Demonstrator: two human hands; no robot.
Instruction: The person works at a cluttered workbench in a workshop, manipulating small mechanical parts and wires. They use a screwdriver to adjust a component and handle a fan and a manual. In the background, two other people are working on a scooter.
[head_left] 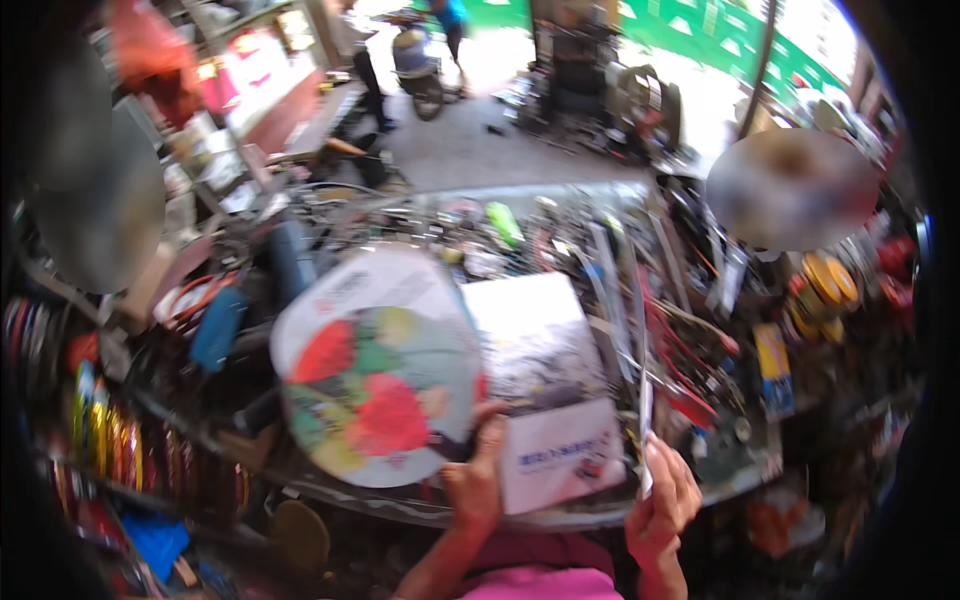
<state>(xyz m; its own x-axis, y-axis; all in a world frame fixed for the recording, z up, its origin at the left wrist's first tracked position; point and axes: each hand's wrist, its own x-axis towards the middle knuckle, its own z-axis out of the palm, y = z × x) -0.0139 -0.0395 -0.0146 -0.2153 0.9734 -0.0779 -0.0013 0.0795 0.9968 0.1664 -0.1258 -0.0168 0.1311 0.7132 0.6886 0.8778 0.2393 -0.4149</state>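
Note:
A rounded, flat hand fan [378, 365], pale with printed red and green shapes, is tilted at the left of my hands. My left hand [476, 478] is closed at its lower right edge and appears to grip it there. Right beside the thumb is a white printed booklet or folder [558, 455] with a grey picture on its upper part; whether the left hand also holds it, I cannot tell. My right hand [665, 500] pinches a thin white flat piece [645, 445], seen nearly edge-on and standing upright. The picture is blurred by motion.
A cluttered counter [752, 462] spreads before me, with tools and small parts. A blue box-like thing [217, 328] lies left, rolls of yellow tape [830, 280] hang right. Shiny coloured rolls [125, 440] stand lower left. Beyond, a person stands near a scooter [418, 65].

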